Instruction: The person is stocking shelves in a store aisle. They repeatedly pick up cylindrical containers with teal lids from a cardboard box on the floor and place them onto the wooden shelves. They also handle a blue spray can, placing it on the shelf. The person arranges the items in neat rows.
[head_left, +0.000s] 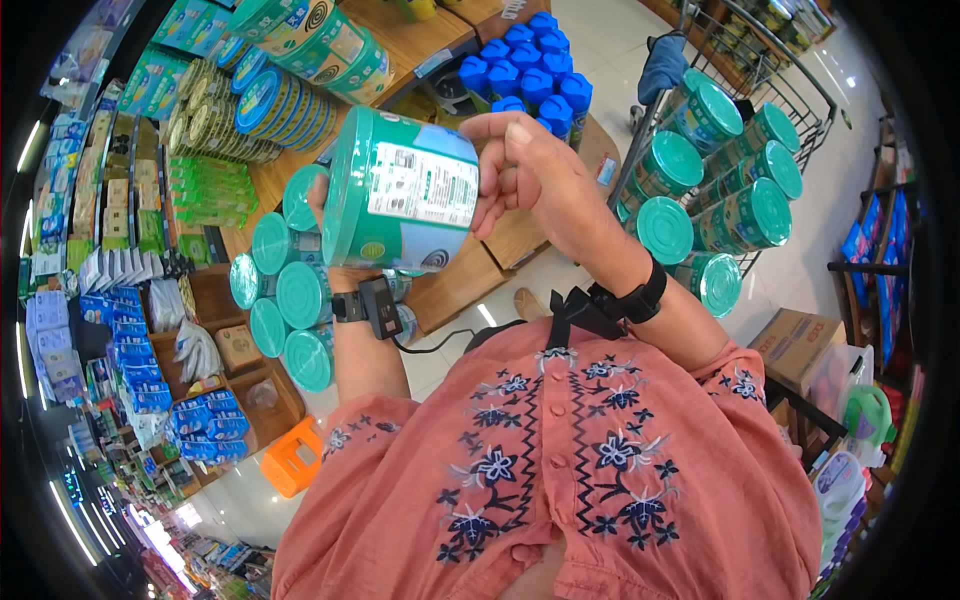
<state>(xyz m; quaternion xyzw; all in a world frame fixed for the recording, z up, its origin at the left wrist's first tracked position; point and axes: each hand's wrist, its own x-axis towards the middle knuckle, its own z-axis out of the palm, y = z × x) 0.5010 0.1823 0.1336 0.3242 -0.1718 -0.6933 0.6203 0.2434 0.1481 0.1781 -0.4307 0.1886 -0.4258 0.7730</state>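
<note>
A green plastic tub (405, 191) with a white printed label and a coil picture lies sideways before me, its lid facing left. My left hand (319, 199) holds it from behind and below at the lid end; most of that hand is hidden by the tub. At the tub's base end is my right hand (529, 161), fingers spread and partly bent, fingertips at the base's edge; whether they grip it is unclear. Similar green-lidded tubs (304, 294) are stacked on their sides at the left. More tubs (664, 229) stand in a metal shopping cart (814, 112).
Wooden display shelving (457, 296) runs beyond my hands, with blue-capped spray cans (536, 79) and round tins (281, 105) on it. An orange plastic stool (292, 457) stands on the floor at left. At right are a cardboard box (799, 349) and detergent bottles (870, 416).
</note>
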